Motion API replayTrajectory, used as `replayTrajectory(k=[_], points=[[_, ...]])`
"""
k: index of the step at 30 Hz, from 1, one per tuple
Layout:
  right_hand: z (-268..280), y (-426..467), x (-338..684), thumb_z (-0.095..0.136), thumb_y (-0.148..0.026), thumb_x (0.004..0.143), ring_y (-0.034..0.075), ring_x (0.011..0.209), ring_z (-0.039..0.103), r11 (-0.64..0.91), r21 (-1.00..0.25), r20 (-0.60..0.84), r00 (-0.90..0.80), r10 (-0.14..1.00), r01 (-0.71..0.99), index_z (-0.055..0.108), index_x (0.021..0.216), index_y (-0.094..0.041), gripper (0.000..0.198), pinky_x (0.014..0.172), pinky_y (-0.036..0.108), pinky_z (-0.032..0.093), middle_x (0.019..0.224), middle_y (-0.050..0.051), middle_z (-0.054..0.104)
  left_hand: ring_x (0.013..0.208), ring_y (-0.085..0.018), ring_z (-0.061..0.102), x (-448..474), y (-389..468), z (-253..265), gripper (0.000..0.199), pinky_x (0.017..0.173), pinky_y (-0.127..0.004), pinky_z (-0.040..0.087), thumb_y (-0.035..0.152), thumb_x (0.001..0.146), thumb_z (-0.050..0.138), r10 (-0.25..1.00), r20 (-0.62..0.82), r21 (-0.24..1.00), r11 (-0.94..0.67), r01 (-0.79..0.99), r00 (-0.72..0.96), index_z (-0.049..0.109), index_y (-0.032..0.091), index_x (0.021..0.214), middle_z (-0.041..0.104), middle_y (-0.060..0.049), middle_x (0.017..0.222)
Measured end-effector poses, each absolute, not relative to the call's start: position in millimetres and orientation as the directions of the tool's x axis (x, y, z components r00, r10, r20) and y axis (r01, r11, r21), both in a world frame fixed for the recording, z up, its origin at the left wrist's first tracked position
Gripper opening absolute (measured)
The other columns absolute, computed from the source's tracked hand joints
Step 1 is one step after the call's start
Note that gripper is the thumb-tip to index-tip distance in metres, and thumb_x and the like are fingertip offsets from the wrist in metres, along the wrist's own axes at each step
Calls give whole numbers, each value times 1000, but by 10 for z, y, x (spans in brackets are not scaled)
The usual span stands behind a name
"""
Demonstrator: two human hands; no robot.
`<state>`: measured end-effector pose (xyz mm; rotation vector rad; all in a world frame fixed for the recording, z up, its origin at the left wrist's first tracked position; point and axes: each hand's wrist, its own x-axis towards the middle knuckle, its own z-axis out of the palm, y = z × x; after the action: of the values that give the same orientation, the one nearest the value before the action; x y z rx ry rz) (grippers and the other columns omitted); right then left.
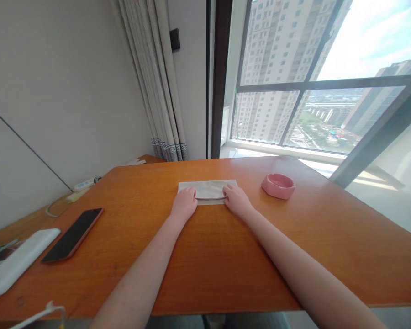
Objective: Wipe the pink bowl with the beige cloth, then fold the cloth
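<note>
A white folded sheet (209,188), paper or thin cloth, lies on the wooden table (198,256) in front of me. Its near edge is lifted slightly, and a strip of the lower layer shows beneath. My left hand (185,201) has its fingers curled over the near left corner of the sheet. At the near right corner, my right hand (236,197) pinches the same edge between thumb and fingers. Both thumbs point inward, and the fingertips under the edge are partly hidden.
To the right stands a pink faceted bowl (278,186). A dark phone (73,235) lies at the left, beside a white flat device (22,260). Farther back are a power strip (85,183) and cables. The window (294,87) is beyond the table.
</note>
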<state>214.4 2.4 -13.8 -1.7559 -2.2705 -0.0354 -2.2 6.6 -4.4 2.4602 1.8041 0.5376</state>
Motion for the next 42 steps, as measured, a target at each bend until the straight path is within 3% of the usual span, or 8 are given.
replayTrajectory(k=[9, 14, 17, 21, 26, 29, 34, 42], points=[[-80, -55, 2152, 50, -24, 81, 17, 73, 58, 215, -197, 45, -210, 977, 957, 59, 84, -21, 10, 57, 25, 33, 84, 4, 65, 68, -21, 59, -14, -2, -70, 6, 61, -29, 39, 21, 76, 50, 967, -1, 280, -244, 928, 255, 53, 22, 71, 62, -5, 69], [19, -95, 2147, 26, -52, 93, 19, 70, 59, 150, -258, 19, -150, 989, 954, 61, 68, -20, 54, 61, 29, 38, 75, 7, 66, 72, -22, 60, -27, 47, -50, 42, 67, -32, 42, 45, 90, 30, 966, 151, 293, -246, 924, 209, 57, 21, 68, 63, -8, 72], [-68, -77, 2080, 28, -45, 95, 22, 94, 59, 197, -203, 169, -164, 972, 959, 65, 86, -19, 45, 81, 32, 40, 98, 10, 66, 107, -24, 55, 5, 80, -172, 35, 92, -37, 40, 41, 90, 36, 913, 292, 272, -364, 891, 284, 61, 20, 102, 63, -12, 111], [-246, -58, 2020, 38, -44, 92, 29, 131, 34, 200, -169, 164, -172, 971, 965, 49, 129, -19, 46, 105, 43, 24, 143, 12, 40, 139, -29, 25, -35, 142, -352, 49, 111, -51, 15, 46, 89, 39, 942, 138, 273, -334, 902, 307, 45, 25, 132, 33, -10, 149], [-207, -77, 2041, 43, -44, 88, 29, 121, 43, 211, -209, 79, -198, 977, 955, 55, 117, -18, 41, 99, 42, 31, 129, 13, 51, 128, -31, 41, -110, 182, -302, 45, 108, -57, 17, 45, 92, 31, 968, 208, 255, -193, 948, 141, 57, 18, 117, 49, -17, 135], [-185, -98, 2010, 38, -45, 90, 27, 112, 50, 185, -223, 156, -153, 976, 957, 59, 106, -17, 38, 94, 40, 36, 117, 14, 57, 128, -28, 42, -10, 115, -270, 41, 111, -53, 16, 39, 93, 34, 916, 336, 227, -303, 925, 218, 56, 16, 118, 50, -17, 134], [-327, -69, 1939, 35, -48, 92, 29, 137, 26, 226, -200, 154, -197, 968, 953, 44, 134, -17, 54, 109, 44, 21, 148, 12, 33, 139, -26, 27, 119, 72, -385, 51, 113, -50, 14, 49, 91, 34, 863, 174, 248, -505, 827, 475, 44, 27, 136, 35, -8, 149], [-337, -26, 1965, 24, -58, 91, 31, 142, 13, -48, -168, -17, 45, 999, 985, 25, 147, -14, 71, 113, 48, 10, 154, 13, 20, 141, -28, 19, -95, 297, -436, 59, 112, -54, 10, 53, 91, 26, 970, 24, 212, -242, 947, 243, 33, 24, 143, 22, -10, 153]])
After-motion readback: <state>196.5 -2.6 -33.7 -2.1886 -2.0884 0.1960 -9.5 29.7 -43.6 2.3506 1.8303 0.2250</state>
